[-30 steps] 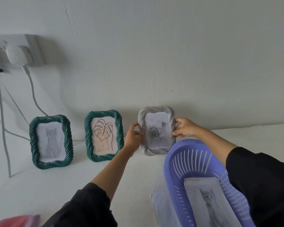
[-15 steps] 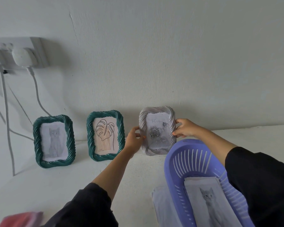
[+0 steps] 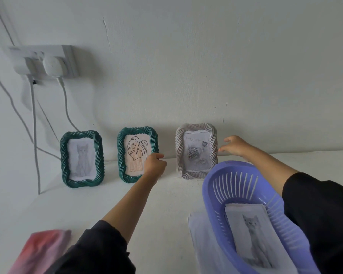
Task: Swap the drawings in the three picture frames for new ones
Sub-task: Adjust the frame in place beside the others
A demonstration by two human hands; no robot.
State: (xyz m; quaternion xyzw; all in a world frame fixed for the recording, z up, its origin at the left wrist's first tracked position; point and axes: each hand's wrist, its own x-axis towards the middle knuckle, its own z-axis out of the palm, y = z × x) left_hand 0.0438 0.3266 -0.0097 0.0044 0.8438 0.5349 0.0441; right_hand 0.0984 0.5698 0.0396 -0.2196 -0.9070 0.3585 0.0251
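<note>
Three rope-edged picture frames stand against the white wall. The left green frame [image 3: 82, 159] shows a grey cat drawing. The middle green frame [image 3: 137, 154] shows a leaf line drawing. The white frame [image 3: 196, 150] on the right shows grey roses. My left hand [image 3: 154, 165] hovers between the middle and white frames, fingers loosely curled, holding nothing. My right hand [image 3: 233, 145] is just right of the white frame with fingers apart, fingertips close to its edge. A purple basket [image 3: 222, 186] in front holds a cat drawing [image 3: 251, 234].
A wall socket [image 3: 46, 62] with plugs and hanging cables sits at upper left. Loose white paper [image 3: 198, 242] lies under the basket. A pink-red cloth [image 3: 38, 250] is at the lower left on the white surface.
Both hands have let go of the white frame, which now stands alone against the wall. My left hand pulled back to the left; my right hand opened beside the frame.
</note>
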